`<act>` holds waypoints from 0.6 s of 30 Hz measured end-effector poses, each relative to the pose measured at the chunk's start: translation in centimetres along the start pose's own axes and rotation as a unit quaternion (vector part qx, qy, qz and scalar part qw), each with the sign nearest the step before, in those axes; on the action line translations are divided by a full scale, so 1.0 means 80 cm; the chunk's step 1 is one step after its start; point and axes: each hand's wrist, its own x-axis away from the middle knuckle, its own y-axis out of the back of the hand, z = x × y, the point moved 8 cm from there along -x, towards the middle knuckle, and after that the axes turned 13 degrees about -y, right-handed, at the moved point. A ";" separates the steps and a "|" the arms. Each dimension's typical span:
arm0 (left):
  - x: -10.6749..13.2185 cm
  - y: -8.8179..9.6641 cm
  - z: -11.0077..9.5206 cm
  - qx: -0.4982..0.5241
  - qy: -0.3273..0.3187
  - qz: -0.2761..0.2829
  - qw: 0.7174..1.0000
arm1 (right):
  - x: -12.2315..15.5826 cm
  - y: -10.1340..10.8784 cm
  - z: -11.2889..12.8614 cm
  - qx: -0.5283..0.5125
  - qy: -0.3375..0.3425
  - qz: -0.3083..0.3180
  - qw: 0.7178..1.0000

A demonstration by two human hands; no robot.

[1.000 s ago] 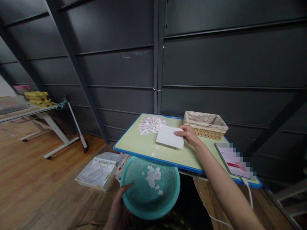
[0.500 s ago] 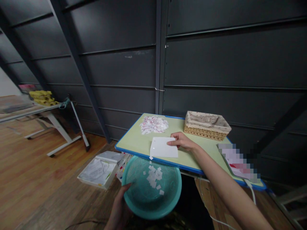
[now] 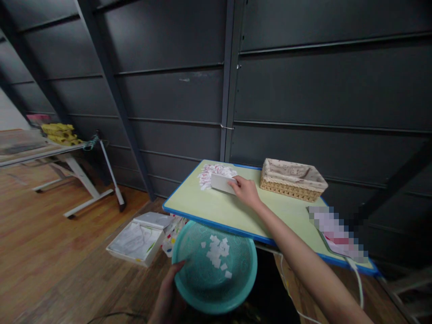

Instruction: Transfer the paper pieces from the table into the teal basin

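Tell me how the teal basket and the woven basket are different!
The teal basket is round; the woven basket is rectangular. The left hand holds the teal basket; the woven basket sits on the table. The teal basket has bare mesh sides; the woven basket has a patterned cloth lining. Both are open at the top.

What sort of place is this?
Probably a simple workroom: there's a dark panelled wall, a table on wheels, and a heap of paper scraps on a pale green table.

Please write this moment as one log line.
left hand: holds teal basin, white squares inside | right hand: holds white card by paper scraps | wicker basket: on table
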 end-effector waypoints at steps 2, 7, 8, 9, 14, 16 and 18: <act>-0.004 0.006 0.002 0.006 0.005 0.007 1.000 | -0.003 -0.013 0.012 0.054 0.011 0.004 0.998; -0.010 0.017 0.010 0.019 0.023 -0.006 1.000 | -0.006 -0.027 0.018 0.103 0.009 0.012 0.995; -0.010 0.018 0.012 0.024 0.025 -0.013 0.999 | -0.005 -0.026 0.017 0.104 0.011 0.015 0.994; -0.010 0.017 0.013 0.028 0.028 -0.013 0.999 | -0.004 -0.025 0.017 0.104 0.015 0.019 0.994; -0.011 0.012 0.016 0.041 0.018 0.004 0.999 | 0.002 -0.004 0.013 0.103 0.044 0.037 0.993; -0.013 0.014 0.018 0.055 0.024 -0.001 0.998 | 0.002 0.007 0.010 0.103 0.051 0.046 0.992; -0.015 0.016 0.023 0.075 0.041 -0.001 0.996 | 0.001 0.020 0.006 0.110 0.053 0.045 0.991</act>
